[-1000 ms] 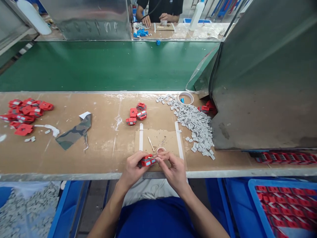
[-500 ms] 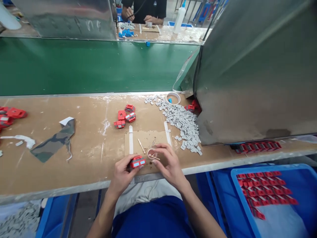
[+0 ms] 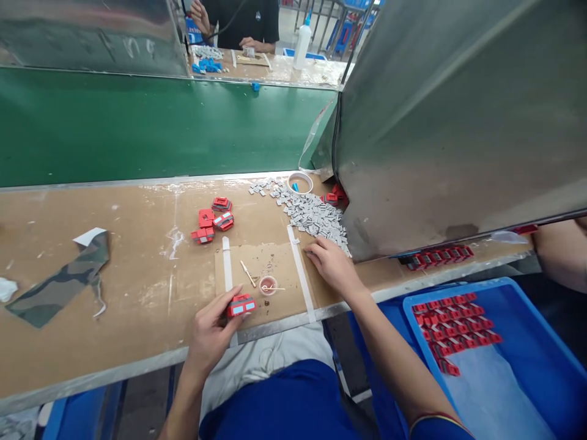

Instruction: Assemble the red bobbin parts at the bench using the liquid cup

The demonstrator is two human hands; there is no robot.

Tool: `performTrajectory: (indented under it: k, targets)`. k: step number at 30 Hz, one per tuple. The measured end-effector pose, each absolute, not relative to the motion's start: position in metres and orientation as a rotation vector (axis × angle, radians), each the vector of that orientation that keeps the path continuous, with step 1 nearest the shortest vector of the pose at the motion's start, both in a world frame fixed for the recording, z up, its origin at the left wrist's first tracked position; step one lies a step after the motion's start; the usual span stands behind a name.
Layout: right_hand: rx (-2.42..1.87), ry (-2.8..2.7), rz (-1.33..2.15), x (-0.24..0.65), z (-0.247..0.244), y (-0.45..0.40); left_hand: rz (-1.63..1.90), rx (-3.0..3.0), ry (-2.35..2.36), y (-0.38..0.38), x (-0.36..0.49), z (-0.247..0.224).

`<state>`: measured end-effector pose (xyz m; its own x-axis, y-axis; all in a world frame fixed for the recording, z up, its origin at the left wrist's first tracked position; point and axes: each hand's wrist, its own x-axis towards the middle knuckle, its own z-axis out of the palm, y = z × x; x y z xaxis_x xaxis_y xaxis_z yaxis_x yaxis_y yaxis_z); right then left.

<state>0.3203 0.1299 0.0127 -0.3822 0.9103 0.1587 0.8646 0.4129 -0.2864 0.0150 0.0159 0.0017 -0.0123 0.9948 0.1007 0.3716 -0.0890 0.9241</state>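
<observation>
My left hand (image 3: 212, 330) is closed around a small red toy vehicle body (image 3: 241, 305) with pale windows, at the near edge of a cardboard work mat (image 3: 284, 263). Right of it stands a small round cup (image 3: 268, 285) of reddish-brown content with a thin stick lying across it. Another short stick (image 3: 248, 273) rests on the mat. My right hand (image 3: 334, 264) is at the near-left edge of a pile of flat grey plastic pieces (image 3: 312, 214). Its fingertips are drawn together; whatever is between them is too small to make out.
Several red vehicle bodies (image 3: 206, 218) sit beyond the mat. A tape roll (image 3: 300, 183) lies by the pile. A metal panel (image 3: 449, 153) rises at right, above a blue tray (image 3: 523, 330) of red bodies. Camouflage cloth (image 3: 64, 275) lies left. A co-worker (image 3: 243, 24) sits across the green belt (image 3: 160, 128).
My right hand has left the cup and stick and moved right to the grey pieces. The stick stays in the cup. My left hand still holds the red body. The view has shifted right.
</observation>
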Motion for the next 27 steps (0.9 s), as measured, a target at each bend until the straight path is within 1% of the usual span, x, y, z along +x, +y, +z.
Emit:
performTrajectory:
  k: [5,9,12,16,19,25,27]
  targets:
    - [-1.552,-2.432,-0.033,0.314,0.003,0.147,1.110,1.527,1.462,0.016,0.016,0.003]
    - [-1.530,-2.475,-0.097,0.310,0.006,0.154,1.114,1.513,1.455,0.016,0.015,0.003]
    - [-1.529,-2.471,-0.059,0.310,0.018,0.146,1.113,1.511,1.459,0.015,0.014,0.002]
    - [-1.628,-2.581,0.113,0.308,0.034,0.121,1.122,1.564,1.405,0.016,0.013,0.002]
    - [-1.824,-2.652,0.210,0.295,0.047,0.105,1.149,1.598,1.358,0.017,0.013,0.003]
    - [-2.274,-2.663,0.243,0.262,0.081,0.102,1.183,1.593,1.327,0.017,0.014,0.004]
    - [-2.307,-2.690,0.311,0.261,0.084,0.106,1.195,1.588,1.313,0.017,0.015,0.005]
